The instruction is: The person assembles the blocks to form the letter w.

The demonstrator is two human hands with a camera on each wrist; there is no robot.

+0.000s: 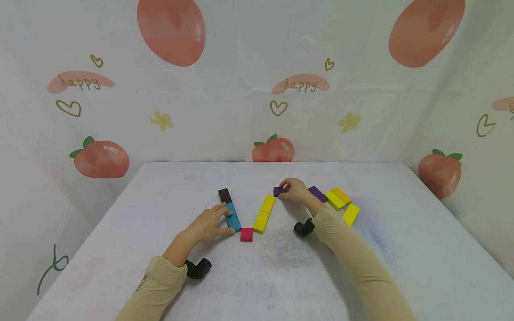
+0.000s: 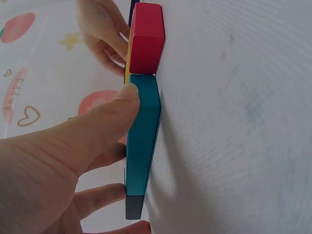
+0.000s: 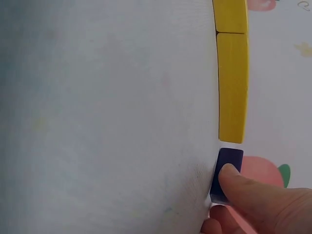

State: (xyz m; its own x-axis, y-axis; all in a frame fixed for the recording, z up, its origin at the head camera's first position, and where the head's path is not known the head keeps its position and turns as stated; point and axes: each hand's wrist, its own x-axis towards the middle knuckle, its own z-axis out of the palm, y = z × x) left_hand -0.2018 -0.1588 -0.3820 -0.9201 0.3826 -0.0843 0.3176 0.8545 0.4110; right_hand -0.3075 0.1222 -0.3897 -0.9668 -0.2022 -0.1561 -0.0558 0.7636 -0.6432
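Note:
My left hand (image 1: 206,224) is at a long blue block (image 1: 233,217), its thumb by the near end and its fingers toward the far end. In the left wrist view, the thumb touches the blue block (image 2: 142,131). A dark brown block (image 1: 225,195) continues the line beyond it, and a red block (image 1: 246,234) sits at its near end. My right hand (image 1: 296,191) pinches a small purple block (image 1: 278,191) near the far end of a line of two yellow blocks (image 1: 264,214). In the right wrist view, a small gap separates the purple block (image 3: 228,165) from the yellow one (image 3: 232,87).
Right of my right hand lie a longer purple block (image 1: 317,194), a yellow block (image 1: 335,200), an orange block (image 1: 341,195) and another yellow block (image 1: 351,215). Black devices (image 1: 198,269) are worn at both wrists. A printed cloth (image 1: 237,120) hangs behind the white table (image 1: 273,285).

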